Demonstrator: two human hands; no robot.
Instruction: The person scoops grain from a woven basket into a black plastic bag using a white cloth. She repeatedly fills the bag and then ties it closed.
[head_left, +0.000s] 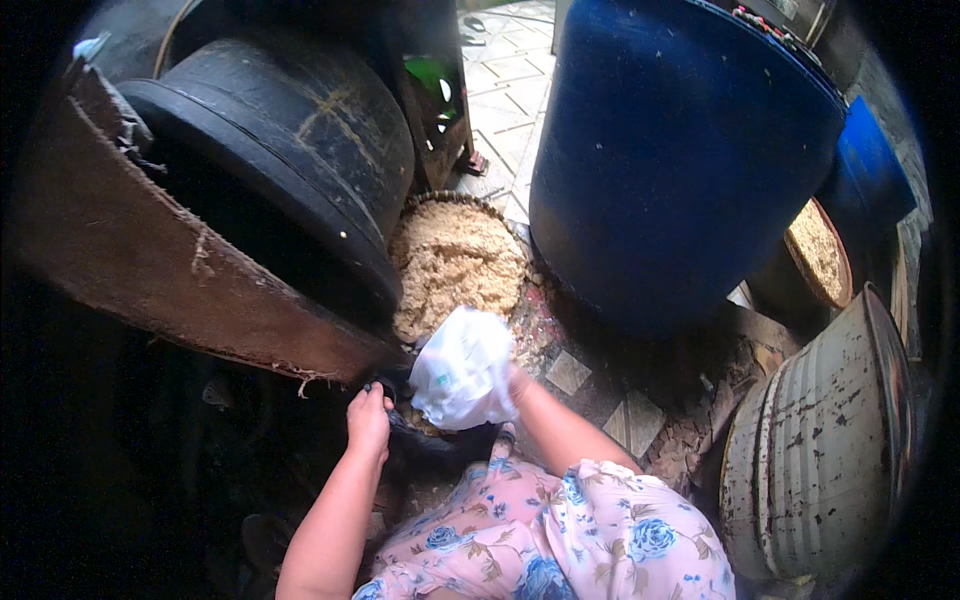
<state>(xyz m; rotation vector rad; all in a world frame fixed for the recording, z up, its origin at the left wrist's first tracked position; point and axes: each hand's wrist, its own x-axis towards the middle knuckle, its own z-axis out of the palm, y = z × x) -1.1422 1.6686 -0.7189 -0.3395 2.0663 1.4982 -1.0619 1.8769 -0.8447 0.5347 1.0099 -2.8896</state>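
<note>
My left hand (369, 424) has its fingers curled around the dark edge of a black container (442, 448), which stands low in front of me. Whether that edge is a rim or a handle is hard to tell. Over the container's mouth, a crumpled white plastic bag (465, 367) is in my right hand (519, 382), whose fingers are mostly hidden by it. Pale brownish contents show in part beneath the bag. Just beyond the bag lies a round woven basket (450, 196) heaped with coarse, pale, crumbly meal (457, 255).
A large black tub (300, 120) lies tilted at left, behind a worn brown board (187, 270). A tall blue plastic barrel (675, 150) stands at right, near a rusty ribbed metal drum (810, 442). Broken tiles (568, 373) litter the floor; pale patterned tiling (510, 82) lies beyond.
</note>
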